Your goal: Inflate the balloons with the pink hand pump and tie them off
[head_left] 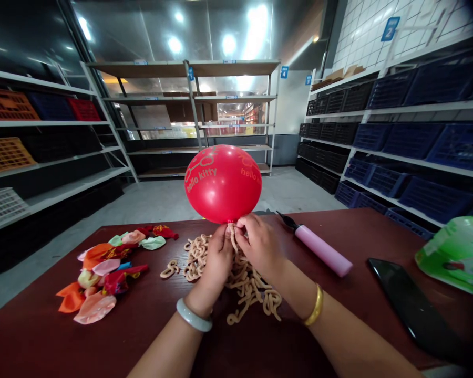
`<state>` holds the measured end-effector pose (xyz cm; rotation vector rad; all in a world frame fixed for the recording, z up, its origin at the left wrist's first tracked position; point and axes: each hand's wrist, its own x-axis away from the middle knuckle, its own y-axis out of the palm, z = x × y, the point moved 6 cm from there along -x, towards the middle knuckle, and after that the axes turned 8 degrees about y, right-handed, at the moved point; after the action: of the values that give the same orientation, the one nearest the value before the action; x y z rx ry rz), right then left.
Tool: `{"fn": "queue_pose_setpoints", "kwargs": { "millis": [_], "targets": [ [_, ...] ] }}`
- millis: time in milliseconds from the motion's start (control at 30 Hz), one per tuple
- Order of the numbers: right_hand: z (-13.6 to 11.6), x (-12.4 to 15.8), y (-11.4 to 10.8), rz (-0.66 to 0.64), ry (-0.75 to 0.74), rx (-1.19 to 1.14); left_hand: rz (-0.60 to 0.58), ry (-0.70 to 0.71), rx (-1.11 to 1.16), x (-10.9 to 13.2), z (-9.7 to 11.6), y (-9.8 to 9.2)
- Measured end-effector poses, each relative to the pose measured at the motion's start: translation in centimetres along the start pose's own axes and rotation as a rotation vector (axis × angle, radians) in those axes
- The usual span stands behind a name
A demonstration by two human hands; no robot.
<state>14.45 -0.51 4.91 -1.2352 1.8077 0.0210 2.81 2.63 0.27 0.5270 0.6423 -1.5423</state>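
A red inflated balloon (223, 184) printed with "hello kitty" stands upright above the table, its neck pointing down between my hands. Under the knot, a short beige fuzzy cord (232, 235) hangs from the neck. My left hand (218, 253) is closed, thumb and fingers pinching at the balloon's neck. From the other side my right hand (261, 247) pinches the cord close to the neck; its fingertips partly hide the tie. Below both hands lies a tangled pile of beige fuzzy cords (252, 286), and one small loose piece (170, 269) sits left of it.
Several uninflated coloured balloons (106, 268) lie at the left of the dark red table (142, 336). On the right are a pink hand pump (323, 251), a black phone-like slab (413, 304) and a green plastic pouch (455, 254). Shelves with crates (405, 142) stand around.
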Motion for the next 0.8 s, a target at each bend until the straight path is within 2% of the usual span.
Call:
{"fn": "queue_pose_setpoints", "kwargs": {
  "millis": [67, 133, 367, 567, 800],
  "targets": [
    [0.1, 0.0, 0.2, -0.023, 0.012, -0.041, 0.014, -0.016, 0.021, 0.1, -0.4, -0.1],
    [0.6, -0.2, 0.4, -0.084, 0.064, -0.177, 0.014, -0.019, 0.023, 0.1, -0.6, -0.1],
    [2.3, -0.5, 1.6, -0.253, 0.358, -0.57, -0.008, 0.042, -0.037, -0.1, 0.0, -0.2],
    [2.2, -0.3, 2.3, -0.386, 0.407, -0.656, -0.002, 0.018, -0.015, 0.0, 0.0, -0.1],
    [2.7, 0.6, 3.4, -0.266, 0.541, -0.813, 0.062, -0.113, 0.113, 0.5, -0.3, 0.3]
  ]
}}
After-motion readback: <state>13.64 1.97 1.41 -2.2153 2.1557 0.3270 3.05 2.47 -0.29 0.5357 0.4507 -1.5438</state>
